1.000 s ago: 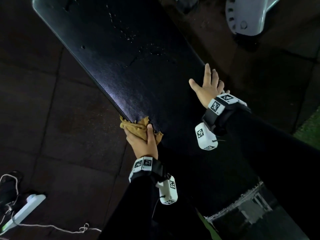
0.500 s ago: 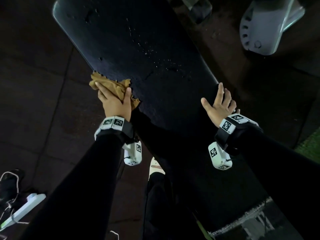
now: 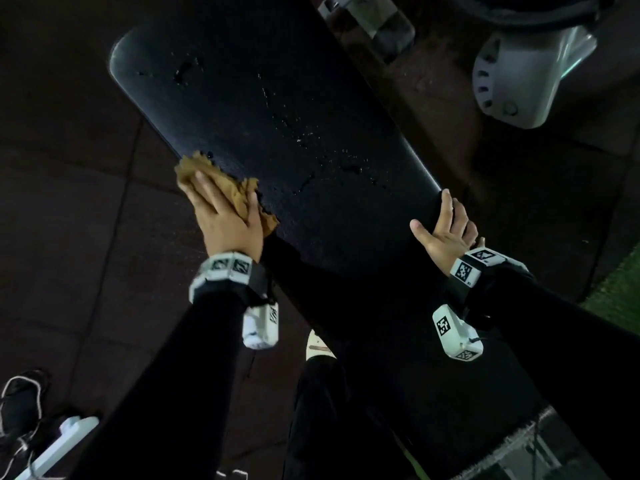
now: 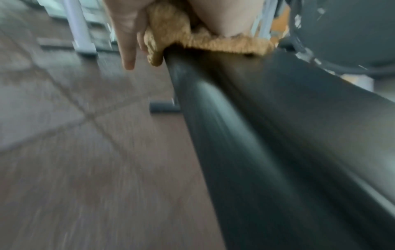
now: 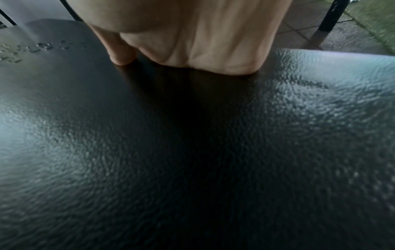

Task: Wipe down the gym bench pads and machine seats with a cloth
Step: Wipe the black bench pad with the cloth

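Note:
A long black bench pad runs diagonally away from me, with small chips and droplets on its surface. My left hand presses a tan cloth onto the pad's left edge, fingers straight over the cloth and thumb on the pad top. In the left wrist view the cloth drapes over the rounded edge of the pad, and a finger points down beside it. My right hand lies flat on the pad's right edge, fingers spread and holding nothing. Its palm rests on the textured pad.
A pale grey machine part stands past the pad at the upper right. A dark shoe and a white power strip lie on the brown floor tiles at lower left. Green turf borders the right. My own shoe shows beneath the pad.
My left hand has slid the cloth along the pad's left edge, away from me toward the far end. The right hand has stayed on the right edge.

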The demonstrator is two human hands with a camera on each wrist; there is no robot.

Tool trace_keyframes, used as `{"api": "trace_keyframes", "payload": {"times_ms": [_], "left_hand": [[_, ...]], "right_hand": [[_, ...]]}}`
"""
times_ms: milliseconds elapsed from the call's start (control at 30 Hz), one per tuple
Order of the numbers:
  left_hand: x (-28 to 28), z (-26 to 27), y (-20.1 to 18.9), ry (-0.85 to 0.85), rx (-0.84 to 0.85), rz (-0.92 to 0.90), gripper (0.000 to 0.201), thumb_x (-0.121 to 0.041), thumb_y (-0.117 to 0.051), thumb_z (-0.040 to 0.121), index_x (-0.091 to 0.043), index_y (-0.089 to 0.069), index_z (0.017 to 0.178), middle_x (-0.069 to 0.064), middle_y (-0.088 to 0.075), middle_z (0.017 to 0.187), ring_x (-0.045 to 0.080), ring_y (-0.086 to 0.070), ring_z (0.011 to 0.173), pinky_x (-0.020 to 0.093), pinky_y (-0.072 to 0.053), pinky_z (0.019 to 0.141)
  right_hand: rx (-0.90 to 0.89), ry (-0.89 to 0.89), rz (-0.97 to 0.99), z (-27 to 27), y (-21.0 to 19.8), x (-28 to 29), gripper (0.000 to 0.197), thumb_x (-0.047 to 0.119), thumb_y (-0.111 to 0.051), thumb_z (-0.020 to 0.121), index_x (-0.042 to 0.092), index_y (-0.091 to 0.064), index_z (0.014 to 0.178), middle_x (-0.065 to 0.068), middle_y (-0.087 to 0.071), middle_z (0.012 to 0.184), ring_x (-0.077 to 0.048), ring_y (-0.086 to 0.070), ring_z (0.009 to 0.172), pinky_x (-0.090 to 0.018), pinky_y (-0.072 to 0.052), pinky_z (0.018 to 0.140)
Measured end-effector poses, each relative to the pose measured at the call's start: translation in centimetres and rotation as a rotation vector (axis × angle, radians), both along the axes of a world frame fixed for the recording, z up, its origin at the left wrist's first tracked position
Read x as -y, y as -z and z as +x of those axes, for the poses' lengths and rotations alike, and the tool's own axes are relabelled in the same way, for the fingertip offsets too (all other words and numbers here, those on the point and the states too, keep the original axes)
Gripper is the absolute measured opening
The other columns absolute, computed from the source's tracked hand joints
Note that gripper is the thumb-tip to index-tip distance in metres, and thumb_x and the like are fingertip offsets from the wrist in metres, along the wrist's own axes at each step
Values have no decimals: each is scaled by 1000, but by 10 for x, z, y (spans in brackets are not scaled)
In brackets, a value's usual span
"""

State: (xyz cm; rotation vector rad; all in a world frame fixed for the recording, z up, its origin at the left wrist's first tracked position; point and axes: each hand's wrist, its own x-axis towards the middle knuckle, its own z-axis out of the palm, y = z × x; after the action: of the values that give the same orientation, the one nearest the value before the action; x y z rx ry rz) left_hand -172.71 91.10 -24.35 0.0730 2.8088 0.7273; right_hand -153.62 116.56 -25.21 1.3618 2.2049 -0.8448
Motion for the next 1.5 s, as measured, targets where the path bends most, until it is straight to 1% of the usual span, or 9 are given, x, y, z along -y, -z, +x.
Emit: {"api": "trace_keyframes", "payload": {"times_ms": [167,233,400,567,700,967,1100,1300,1500], "left_hand": [[-6,-74,-3,212,-14,-289,89,-75,-26,85,-22,-6,152,9,5,160,35,5,145,58,-4,113],[-18,-83,-5,362,-9,-349,89,-80,-17,83,-25,-5,152,4,5,160,34,9,145,57,6,112],[-51,-38,-6,707,-32,-304,74,-64,-20,92,-21,-12,152,7,0,160,40,6,144,54,4,115],[-32,39,-4,866,-104,-288,63,-47,-26,97,-16,-20,151,10,-13,159,42,-4,144,50,-3,118],[4,42,-4,777,-115,-336,57,-34,-33,95,-14,-28,149,12,-24,156,45,-13,142,54,-20,115],[-26,-54,0,315,-23,-271,64,-50,-24,95,-21,-15,152,8,-7,160,39,-1,145,55,-7,117],[-65,-46,0,420,-39,-294,67,-51,-23,95,-17,-13,152,11,-5,160,43,1,144,55,-1,116],[-59,49,1,597,-109,-242,63,-44,-33,97,-15,-20,151,10,-11,159,41,-3,144,49,-1,117],[-14,83,0,470,-84,-322,61,-41,-37,97,-11,-27,149,14,-19,157,41,-11,144,53,-18,116]], "right_hand": [[23,-11,-25,-1,-2,-1,76,85,-23,68,67,27,123,28,5,147,-32,-2,142,-55,3,110],[41,-12,-42,-1,-4,-2,76,83,-24,68,65,25,124,25,6,149,-32,-1,142,-55,3,110],[79,-39,-81,-1,-8,-3,75,81,-23,72,63,28,123,23,12,150,-33,3,142,-54,5,111],[91,-44,-92,-1,-11,-3,73,77,-25,78,60,28,126,22,13,151,-32,5,142,-54,6,111],[95,-49,-101,-1,-13,-2,72,73,-27,82,59,27,127,20,15,151,-32,5,142,-54,6,111],[122,-65,-128,-3,-18,-2,74,70,-26,83,53,26,133,18,17,152,-29,7,142,-53,7,112],[125,-62,-144,-4,-19,-3,75,71,-27,83,54,27,132,18,18,151,-29,8,142,-53,8,112],[112,-70,-147,-2,-17,-4,74,72,-25,82,54,27,131,19,18,151,-30,7,142,-54,7,111],[136,-66,-165,-3,-13,-6,76,76,-22,77,55,30,128,20,19,150,-31,8,142,-54,7,111]]}}
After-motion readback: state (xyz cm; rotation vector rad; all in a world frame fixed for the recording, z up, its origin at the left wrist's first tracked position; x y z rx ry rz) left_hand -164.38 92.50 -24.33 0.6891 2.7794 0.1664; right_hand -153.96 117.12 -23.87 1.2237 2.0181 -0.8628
